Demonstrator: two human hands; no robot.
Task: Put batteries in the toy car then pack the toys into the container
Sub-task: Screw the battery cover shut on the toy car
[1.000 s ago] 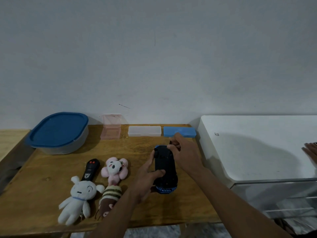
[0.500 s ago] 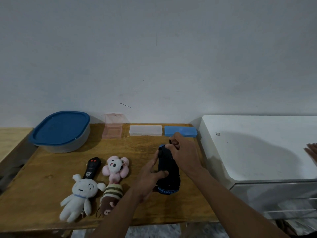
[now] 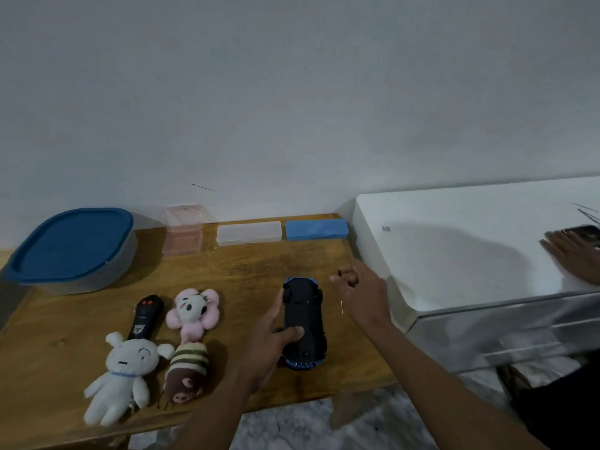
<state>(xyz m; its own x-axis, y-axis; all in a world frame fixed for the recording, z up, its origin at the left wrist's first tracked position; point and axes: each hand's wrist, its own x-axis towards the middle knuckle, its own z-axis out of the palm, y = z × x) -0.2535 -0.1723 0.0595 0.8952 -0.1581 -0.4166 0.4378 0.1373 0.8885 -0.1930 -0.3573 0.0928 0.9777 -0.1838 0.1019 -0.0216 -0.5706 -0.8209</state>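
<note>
— R hand [image 3: 360, 289] came off car [image 3: 304, 323], sits just right of it, pinching small dark bit [image 3: 339, 273] – can't tell what.
— L hand [image 3: 271, 339]?
— Grips car, belly up on table [image 3: 243, 274], long axis pointing away. Blue box [image 3: 316, 229] beyond car; R hand nearer.

A single wide-angle camera on the person's head looks forward and down, close over the wooden table [image 3: 243, 271]. The left hand's [image 3: 266, 347] fingers [image 3: 278, 303], round the toy car [image 3: 303, 319], sit just below centre. Beyond the fingers a grey wall [image 3: 292, 92] fills the upper half; right of them stands a white cabinet [image 3: 454, 238].
</note>
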